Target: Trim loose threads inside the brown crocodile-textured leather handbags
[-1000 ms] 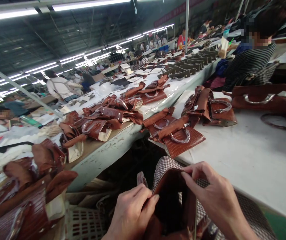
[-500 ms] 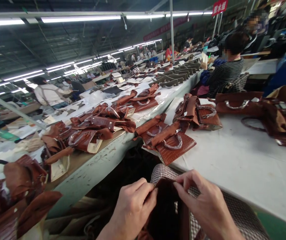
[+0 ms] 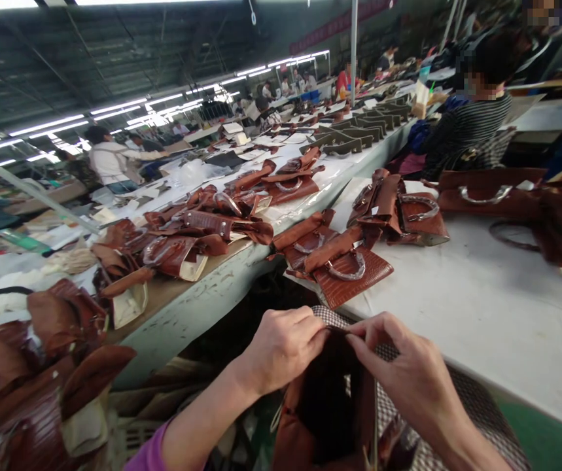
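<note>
Dark ceiling [image 3: 128, 69], rows of bright tube lights [image 3: 119, 106], slim upright pole [image 3: 354, 52], white tabletop [image 3: 481, 307], green floor [image 3: 545, 432]

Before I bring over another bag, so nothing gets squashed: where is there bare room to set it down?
The white table has a broad bare patch, bordered by handled bags behind, the textured bag to its left and the checked cloth nearest. The long table at left is crowded: brown bags heap along its near edge.
</note>
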Demonstrator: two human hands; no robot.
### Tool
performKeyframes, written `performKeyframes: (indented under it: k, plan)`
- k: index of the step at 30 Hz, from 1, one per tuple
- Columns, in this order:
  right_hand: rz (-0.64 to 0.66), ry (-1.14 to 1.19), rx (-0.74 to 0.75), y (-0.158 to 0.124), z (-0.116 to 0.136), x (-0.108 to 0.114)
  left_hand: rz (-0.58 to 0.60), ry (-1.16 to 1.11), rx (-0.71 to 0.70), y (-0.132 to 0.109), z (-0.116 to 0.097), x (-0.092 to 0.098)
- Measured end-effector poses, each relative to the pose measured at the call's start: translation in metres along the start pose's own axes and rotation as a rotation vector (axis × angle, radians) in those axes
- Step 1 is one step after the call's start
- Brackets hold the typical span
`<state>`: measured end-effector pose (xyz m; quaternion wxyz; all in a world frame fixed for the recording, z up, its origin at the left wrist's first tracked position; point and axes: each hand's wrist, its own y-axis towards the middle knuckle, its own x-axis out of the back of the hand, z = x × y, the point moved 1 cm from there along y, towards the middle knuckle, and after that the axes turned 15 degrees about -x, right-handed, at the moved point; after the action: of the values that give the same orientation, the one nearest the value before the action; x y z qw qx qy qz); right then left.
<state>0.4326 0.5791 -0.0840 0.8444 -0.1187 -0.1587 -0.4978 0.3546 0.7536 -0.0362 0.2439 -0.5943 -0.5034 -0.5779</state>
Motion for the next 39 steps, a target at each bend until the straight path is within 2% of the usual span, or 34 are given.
performKeyframes:
  k: [4,8,10,12,17,21,24,26,28,30,32,36,39]
  plan:
    - [-0.003,-0.023,-0.036,0.001,-0.001,0.001,0.131,-0.058,0.262,-0.006,-0.004,0.009]
    - [-0.012,-0.021,-0.048,0.003,-0.003,0.003,0.251,-0.021,0.444,-0.027,-0.029,0.021]
    - [-0.022,-0.011,-0.051,0.004,-0.005,0.004,0.287,0.003,0.469,-0.04,-0.041,0.019]
    - [-0.01,0.006,-0.053,0.004,-0.006,0.004,0.274,0.027,0.457,-0.053,-0.048,0.011]
    - [0.035,0.045,-0.023,0.005,-0.006,0.003,0.176,0.11,0.272,-0.068,-0.046,-0.006]
    - [0.043,0.078,0.002,0.008,-0.003,0.004,0.204,0.09,0.288,-0.05,-0.034,0.005]
    - [0.077,0.131,0.007,0.008,0.0,0.002,0.103,-0.081,0.321,-0.021,-0.02,0.013]
    - [0.092,0.151,0.02,0.01,0.001,0.0,0.051,-0.265,0.275,0.0,-0.008,0.011]
    - [0.104,0.172,0.018,0.014,0.002,0.001,0.062,-0.428,0.219,0.016,0.002,0.006]
    - [0.133,0.209,0.002,0.023,0.004,0.004,0.069,-0.478,0.208,0.027,0.008,0.004]
    - [0.217,0.303,-0.01,0.038,0.01,0.008,0.035,-0.396,0.249,0.034,0.009,0.008]
    - [0.501,0.443,0.012,0.069,0.022,0.006,0.032,-0.097,0.345,0.038,-0.002,0.023]
    - [0.531,0.353,0.013,0.078,0.022,-0.005,0.124,0.093,0.413,0.034,-0.009,0.023]
